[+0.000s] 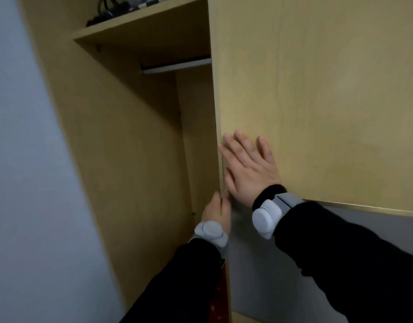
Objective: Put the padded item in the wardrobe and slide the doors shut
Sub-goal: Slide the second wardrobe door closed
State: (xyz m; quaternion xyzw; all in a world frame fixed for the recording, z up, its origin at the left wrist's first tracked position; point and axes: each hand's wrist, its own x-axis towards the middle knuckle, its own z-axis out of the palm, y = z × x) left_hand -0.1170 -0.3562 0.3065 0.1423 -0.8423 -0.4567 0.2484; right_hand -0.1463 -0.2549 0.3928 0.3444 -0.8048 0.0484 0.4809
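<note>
A light wooden wardrobe (121,141) fills the view, its left compartment standing open. The sliding door (317,94) covers the right side. My right hand (247,169) lies flat on the door's front near its left edge, fingers spread. Lower down, my left hand (216,212) curls around that same door edge, gripping it. A dark red patterned item (218,297) shows as a sliver low in the wardrobe, mostly hidden by my left sleeve.
A shelf (140,22) near the top holds dark cables and other items. Beneath it runs a metal hanging rail (175,67). A pale wall (21,183) stands on the left. A grey panel (259,264) lies below the door.
</note>
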